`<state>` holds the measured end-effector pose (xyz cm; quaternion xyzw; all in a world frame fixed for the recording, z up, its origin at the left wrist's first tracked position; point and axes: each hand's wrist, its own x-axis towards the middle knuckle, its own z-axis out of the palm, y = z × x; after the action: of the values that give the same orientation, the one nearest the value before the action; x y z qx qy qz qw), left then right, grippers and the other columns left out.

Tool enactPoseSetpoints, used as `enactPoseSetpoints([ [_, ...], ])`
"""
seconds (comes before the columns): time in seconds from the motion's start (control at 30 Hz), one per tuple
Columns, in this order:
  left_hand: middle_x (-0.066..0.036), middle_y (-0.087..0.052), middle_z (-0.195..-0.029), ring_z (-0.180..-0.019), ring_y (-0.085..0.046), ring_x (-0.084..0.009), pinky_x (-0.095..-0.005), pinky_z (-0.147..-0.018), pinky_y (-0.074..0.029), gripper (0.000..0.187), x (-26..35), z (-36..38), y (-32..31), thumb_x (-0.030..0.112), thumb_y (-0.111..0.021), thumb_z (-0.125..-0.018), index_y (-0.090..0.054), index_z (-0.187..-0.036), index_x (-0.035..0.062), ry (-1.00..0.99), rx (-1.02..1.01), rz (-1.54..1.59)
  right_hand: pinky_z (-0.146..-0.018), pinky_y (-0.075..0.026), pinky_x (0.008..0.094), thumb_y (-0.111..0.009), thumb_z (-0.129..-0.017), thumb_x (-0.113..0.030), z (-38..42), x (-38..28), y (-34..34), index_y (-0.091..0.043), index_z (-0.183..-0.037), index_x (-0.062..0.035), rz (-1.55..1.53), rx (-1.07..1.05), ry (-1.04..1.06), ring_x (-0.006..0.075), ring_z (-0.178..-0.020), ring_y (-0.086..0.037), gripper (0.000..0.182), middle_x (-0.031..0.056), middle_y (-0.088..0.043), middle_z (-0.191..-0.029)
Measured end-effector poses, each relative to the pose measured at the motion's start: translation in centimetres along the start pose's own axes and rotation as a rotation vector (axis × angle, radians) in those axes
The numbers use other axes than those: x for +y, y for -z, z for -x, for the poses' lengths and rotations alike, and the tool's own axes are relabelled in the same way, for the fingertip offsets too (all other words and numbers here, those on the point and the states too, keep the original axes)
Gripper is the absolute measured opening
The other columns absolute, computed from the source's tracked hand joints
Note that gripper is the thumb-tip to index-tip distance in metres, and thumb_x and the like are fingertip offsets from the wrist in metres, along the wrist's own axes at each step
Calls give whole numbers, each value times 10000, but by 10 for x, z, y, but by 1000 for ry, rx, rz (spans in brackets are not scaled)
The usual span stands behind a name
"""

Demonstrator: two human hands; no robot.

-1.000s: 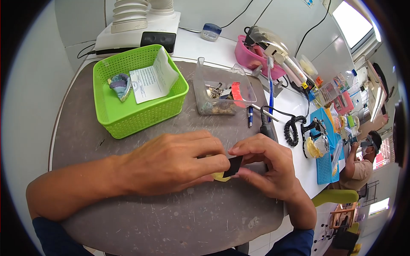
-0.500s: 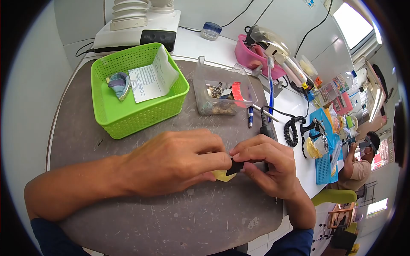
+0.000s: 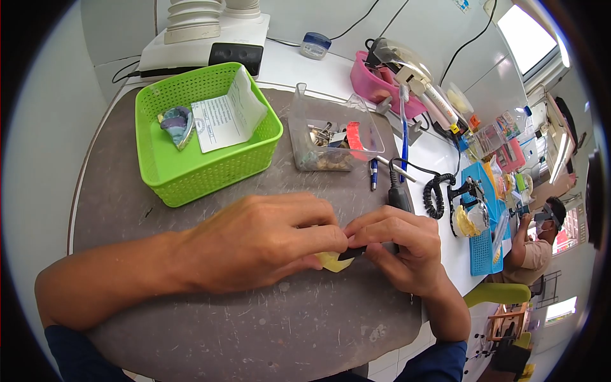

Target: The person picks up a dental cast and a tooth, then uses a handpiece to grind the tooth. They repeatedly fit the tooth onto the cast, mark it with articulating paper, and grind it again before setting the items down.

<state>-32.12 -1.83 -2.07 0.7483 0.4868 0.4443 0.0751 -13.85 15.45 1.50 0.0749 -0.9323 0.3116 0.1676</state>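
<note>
My left hand (image 3: 273, 239) has its fingers closed on a pale yellow block (image 3: 335, 261), which shows in part below the fingertips. In my right hand (image 3: 404, 245) a thin black piece (image 3: 352, 253) is pinched between thumb and fingers, its edge against the yellow block. The fingertips of both hands meet above the block and hide its top. Both hands are low over the scratched brown mat (image 3: 254, 331).
A green basket (image 3: 210, 181) with a paper and a blue-purple piece stands behind my left hand. Beyond my fingers is a clear bin (image 3: 324, 149) of small parts. Rightward are a black handpiece (image 3: 398, 197), a coiled cord (image 3: 435, 197), a blue basket (image 3: 482, 254) and a seated person (image 3: 531, 251).
My right hand has shifted slightly down, and the black piece has tilted, now looking thinner. The left hand has barely moved.
</note>
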Motion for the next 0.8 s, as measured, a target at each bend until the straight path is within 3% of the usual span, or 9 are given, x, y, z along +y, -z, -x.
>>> enactPoseSetpoints([
  [0.3,-90,-681,-1045,-944,-684,-271,-365,-791,-570,354,1,0,2,64,-836,-737,-694,-1061,49,17,-13,0,-726,-600,295,-705,-827,65,0,3,-1,-710,-993,-17,-40,11,3,229,-886,-753,185,118,-739,-1011],
  [0.4,-95,-685,-1023,-921,-685,-270,-359,-779,-567,357,1,-1,3,62,-840,-746,-678,-1063,40,40,-20,1,-687,-589,280,-692,-841,73,2,4,-4,-708,-981,-6,-142,203,-159,203,-844,-746,161,103,-724,-1005],
  [0.47,-98,-688,-1009,-905,-686,-268,-354,-771,-565,362,1,-2,4,63,-843,-750,-669,-1066,35,46,-20,9,-636,-573,278,-683,-855,76,0,3,0,-710,-975,-6,89,178,-274,177,-778,-725,148,86,-702,-977],
  [0.63,-90,-701,-989,-812,-698,-212,-312,-725,-572,409,3,-2,4,109,-878,-740,-654,-1072,29,133,27,57,-591,-557,275,-722,-852,36,-3,3,-5,-716,-1041,-33,348,202,-201,166,-726,-700,201,78,-691,-943],
  [0.7,-89,-702,-988,-800,-698,-203,-307,-721,-575,418,3,-1,4,120,-884,-739,-653,-1074,27,126,32,35,-565,-500,227,-747,-832,35,-6,-3,-5,-737,-1031,-13,375,338,-137,108,-695,-655,205,93,-703,-963],
  [0.73,-87,-703,-987,-787,-697,-195,-303,-718,-577,428,4,0,4,132,-891,-738,-652,-1077,25,122,39,16,-565,-500,227,-747,-832,35,-4,-6,-2,-737,-1031,-13,377,343,-135,108,-695,-655,205,93,-703,-963],
  [0.8,-89,-702,-985,-782,-699,-195,-303,-711,-577,434,4,0,5,142,-893,-740,-649,-1079,25,123,43,11,-561,-548,277,-767,-847,-30,2,-10,4,-724,-1069,-39,177,162,-100,188,-728,-706,226,94,-705,-948],
])
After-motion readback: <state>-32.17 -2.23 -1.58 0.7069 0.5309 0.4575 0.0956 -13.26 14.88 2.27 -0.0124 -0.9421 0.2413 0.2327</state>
